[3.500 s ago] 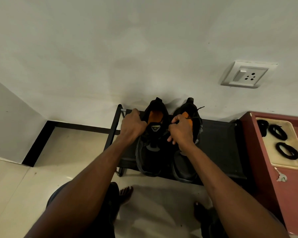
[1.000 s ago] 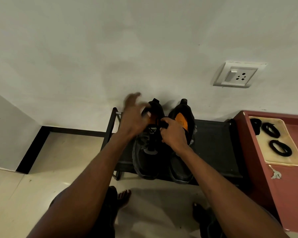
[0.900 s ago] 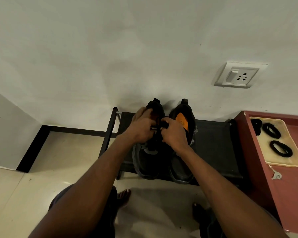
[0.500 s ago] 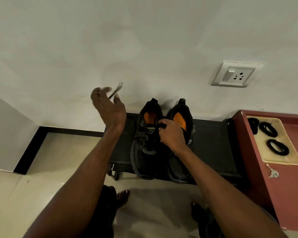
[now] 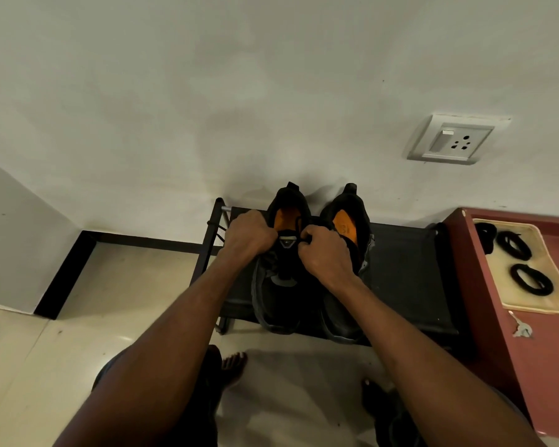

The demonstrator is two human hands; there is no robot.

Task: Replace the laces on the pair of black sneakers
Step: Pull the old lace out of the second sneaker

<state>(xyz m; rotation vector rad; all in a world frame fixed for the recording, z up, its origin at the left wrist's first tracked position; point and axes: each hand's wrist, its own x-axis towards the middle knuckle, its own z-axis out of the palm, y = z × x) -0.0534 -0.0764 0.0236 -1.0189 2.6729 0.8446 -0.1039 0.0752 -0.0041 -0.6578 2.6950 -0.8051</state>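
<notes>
My left hand [image 5: 249, 235] and right hand [image 5: 325, 250] curl and pinch the thin, floppy black lace [image 5: 299, 225] near the top of the left sneaker [image 5: 279, 295], so I think I should grip its stiff tip.

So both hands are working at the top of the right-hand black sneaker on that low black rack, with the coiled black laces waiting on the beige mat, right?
Not quite: the head view shows both hands, left hand and right hand, at the top of the left-hand black sneaker with orange insole, not the right-hand one. The low black rack and coiled black laces on the beige mat are as you say.
</notes>
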